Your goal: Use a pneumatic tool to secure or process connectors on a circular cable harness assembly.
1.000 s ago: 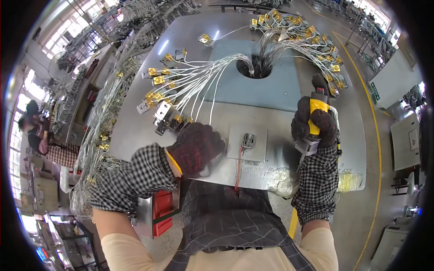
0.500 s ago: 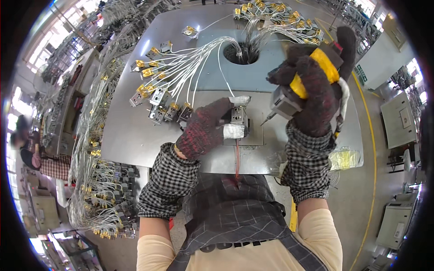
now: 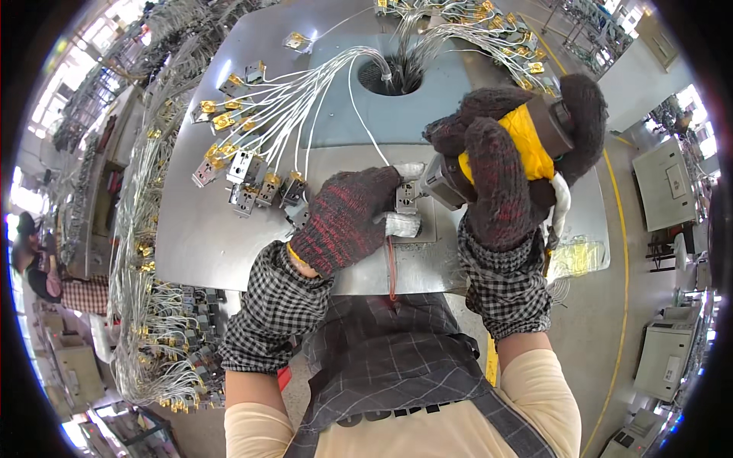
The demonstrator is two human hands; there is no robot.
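Both my hands wear dark knitted gloves. My left hand (image 3: 347, 214) grips a small grey metal terminal block (image 3: 405, 198) on the table, its white-taped thumb and finger on either side. A white wire runs up from the block, and thin red wires (image 3: 392, 271) hang from its near side past the table edge. My right hand (image 3: 504, 168) is wrapped round a power screwdriver (image 3: 527, 141) bound with yellow tape. Its nose points left and down at the block, with the tip right at the block's right side; exact contact is hard to make out.
Several white-wired metal blocks with brass tabs (image 3: 244, 166) lie left of my hands; more (image 3: 519, 46) lie at the far right. Their wires enter a round hole (image 3: 390, 75) in the metal table (image 3: 198, 237). Bundled wire assemblies (image 3: 145, 305) hang at left. A person (image 3: 53, 282) is far left.
My right hand has brought the screwdriver left and slightly down, from apart to the block's right side. My left hand keeps its grip on the block. The whole view has shifted a little.
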